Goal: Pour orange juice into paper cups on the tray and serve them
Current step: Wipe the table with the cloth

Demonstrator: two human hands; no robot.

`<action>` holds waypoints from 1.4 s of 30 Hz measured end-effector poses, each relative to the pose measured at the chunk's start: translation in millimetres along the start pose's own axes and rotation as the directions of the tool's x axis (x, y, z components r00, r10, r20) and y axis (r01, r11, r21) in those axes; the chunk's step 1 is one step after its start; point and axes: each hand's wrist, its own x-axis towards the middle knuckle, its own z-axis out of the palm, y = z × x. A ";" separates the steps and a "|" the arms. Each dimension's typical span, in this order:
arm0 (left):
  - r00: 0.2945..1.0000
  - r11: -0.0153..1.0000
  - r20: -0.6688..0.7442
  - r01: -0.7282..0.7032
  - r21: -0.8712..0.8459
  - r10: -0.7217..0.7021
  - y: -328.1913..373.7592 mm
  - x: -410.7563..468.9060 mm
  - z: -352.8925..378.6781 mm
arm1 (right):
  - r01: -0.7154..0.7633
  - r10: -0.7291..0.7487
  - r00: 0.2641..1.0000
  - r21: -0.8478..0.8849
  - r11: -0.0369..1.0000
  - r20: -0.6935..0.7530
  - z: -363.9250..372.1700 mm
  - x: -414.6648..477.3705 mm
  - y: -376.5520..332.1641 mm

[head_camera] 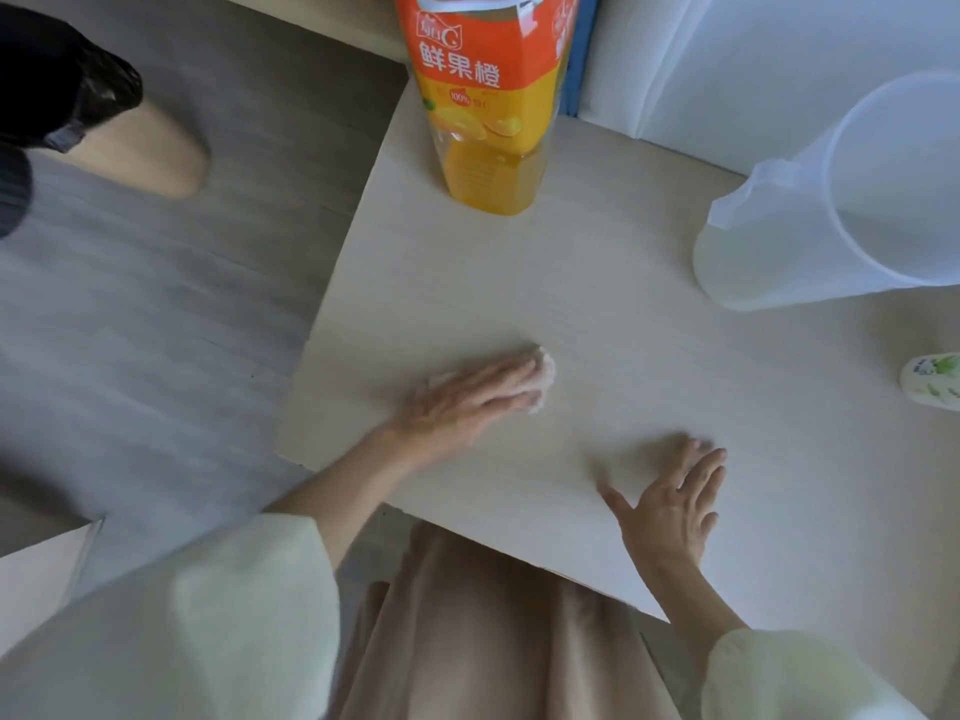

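while no paper cup and no tray can be seen anywhere, the task is judged to be barely begun: no poured juice is seen, nothing is served, and the step in hand seems to be a wiping of the table. one orange juice bottle is stood upright at the far edge, well apart from both hands, its top cut off by the frame. the left hand is laid flat, fingers straight, on one small white wad, blurred, perhaps tissue. the right hand is spread wide, palm down on the near tabletop, holding nothing. one translucent jug, apparently empty, is seen at the far right, and one small pale container at the right edge.
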 end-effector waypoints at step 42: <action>0.804 0.812 -0.165 0.525 -0.253 -0.571 239.9 179.6 87.0 | -0.198 0.195 0.980 0.267 0.943 0.038 -20.0 5.8 267.3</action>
